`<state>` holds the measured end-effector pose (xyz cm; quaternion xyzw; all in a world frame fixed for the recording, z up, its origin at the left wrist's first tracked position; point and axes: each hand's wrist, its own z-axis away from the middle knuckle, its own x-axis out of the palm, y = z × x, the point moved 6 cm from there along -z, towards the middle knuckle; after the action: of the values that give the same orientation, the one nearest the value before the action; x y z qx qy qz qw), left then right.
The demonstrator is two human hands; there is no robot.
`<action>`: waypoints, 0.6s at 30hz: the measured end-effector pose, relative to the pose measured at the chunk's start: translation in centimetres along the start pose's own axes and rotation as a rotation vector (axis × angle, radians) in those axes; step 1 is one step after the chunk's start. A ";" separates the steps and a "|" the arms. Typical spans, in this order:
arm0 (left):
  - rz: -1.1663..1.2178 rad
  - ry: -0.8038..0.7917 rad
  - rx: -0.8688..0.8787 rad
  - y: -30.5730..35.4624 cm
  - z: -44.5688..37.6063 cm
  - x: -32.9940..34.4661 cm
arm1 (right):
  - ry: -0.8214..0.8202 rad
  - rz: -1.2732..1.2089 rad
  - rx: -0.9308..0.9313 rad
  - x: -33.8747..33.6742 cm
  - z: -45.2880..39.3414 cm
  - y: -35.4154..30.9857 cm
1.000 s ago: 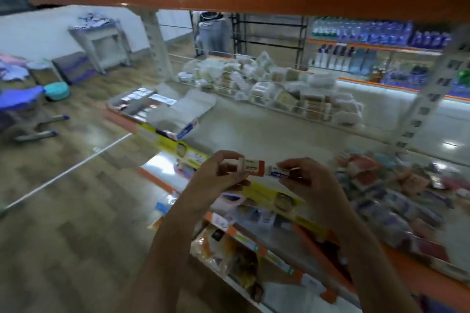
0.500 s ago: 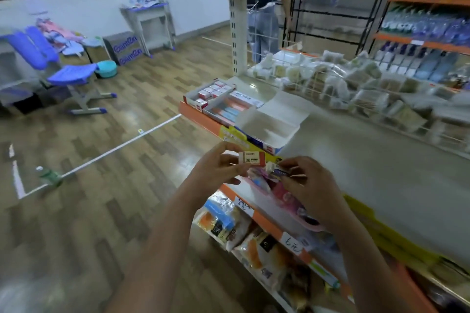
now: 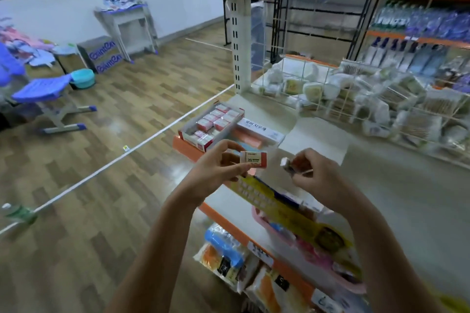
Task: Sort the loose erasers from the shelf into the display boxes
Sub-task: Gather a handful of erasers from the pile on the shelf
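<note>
Hands parted, left hand (image 3: 216, 168) one eraser (image 3: 253, 159)

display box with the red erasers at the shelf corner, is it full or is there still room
Nearly full. The display box shows rows of red-and-white erasers packed close together; blur hides whether any gap remains.

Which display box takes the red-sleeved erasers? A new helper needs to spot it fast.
Start at the white slotted shelf post and drop to the grey shelf at its foot. At the shelf's front corner sits the open display box, holding rows of small red-and-white erasers. The box beside it is longer, with printed text on its white top.
</note>
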<state>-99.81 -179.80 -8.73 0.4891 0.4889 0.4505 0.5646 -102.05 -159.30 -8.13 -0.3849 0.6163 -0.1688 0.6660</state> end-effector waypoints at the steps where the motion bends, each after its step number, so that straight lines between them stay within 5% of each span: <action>1: 0.016 -0.020 -0.001 -0.1 -0.9 -0.2 | -0.027 0.001 0.027 0.3 -0.7 0.4; 18: -0.078 -0.342 0.047 -0.7 -9.8 -0.1 | -0.240 0.107 0.271 4.2 -2.3 1.0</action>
<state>-109.48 -178.85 -9.86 0.5521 0.4149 0.3270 0.6451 -103.73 -162.30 -11.68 -0.2757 0.5234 -0.1676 0.7886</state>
